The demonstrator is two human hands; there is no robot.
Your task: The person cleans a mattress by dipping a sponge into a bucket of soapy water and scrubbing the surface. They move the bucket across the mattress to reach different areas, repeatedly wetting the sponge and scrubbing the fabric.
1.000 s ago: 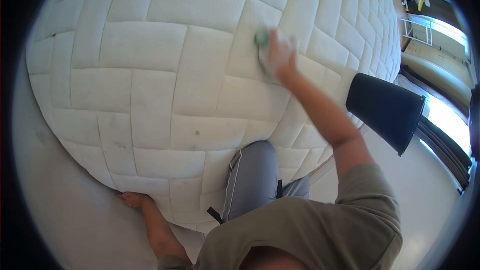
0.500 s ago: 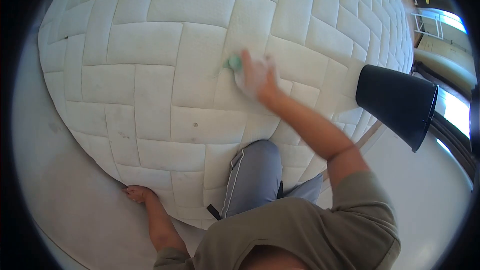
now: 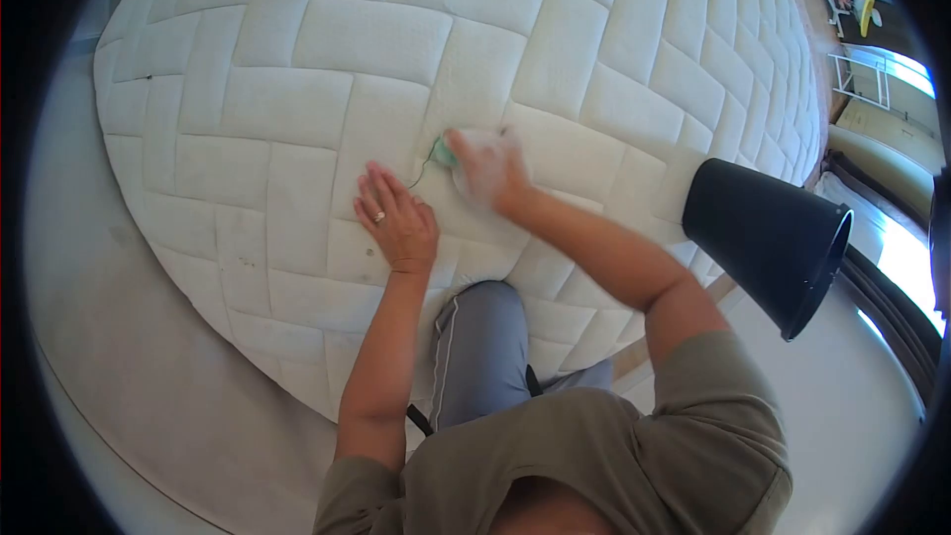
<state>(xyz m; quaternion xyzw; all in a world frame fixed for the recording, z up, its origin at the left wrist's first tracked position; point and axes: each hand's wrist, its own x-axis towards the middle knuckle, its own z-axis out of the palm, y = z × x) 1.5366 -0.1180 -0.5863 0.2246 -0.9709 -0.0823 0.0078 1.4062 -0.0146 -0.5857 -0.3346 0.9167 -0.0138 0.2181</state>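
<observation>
A cream quilted mattress (image 3: 297, 30) fills most of the view. My right hand (image 3: 485, 168), blurred and partly covered in something white like suds, presses a small mint-green sponge or cloth (image 3: 444, 152) against it; the exact kind is hard to make out. To the left, my left hand (image 3: 398, 228) lies flat on the quilting, fingers stretched out, with a ring on one finger. A thin dark curved line (image 3: 425, 167) runs between the green piece and my left fingertips. A small brown spot (image 3: 370, 252) marks the fabric below my left hand.
A black bucket (image 3: 763, 238) lies tipped on its side at the mattress's right edge. My knee (image 3: 485, 337) rests against the near side. Pale floor (image 3: 129, 327) borders the left, and a white metal rack (image 3: 862, 79) stands at the far right.
My left hand has come from the mattress's lower left edge onto its top, beside my right hand. The right hand still holds the green piece, slightly lower and to the left in view.
</observation>
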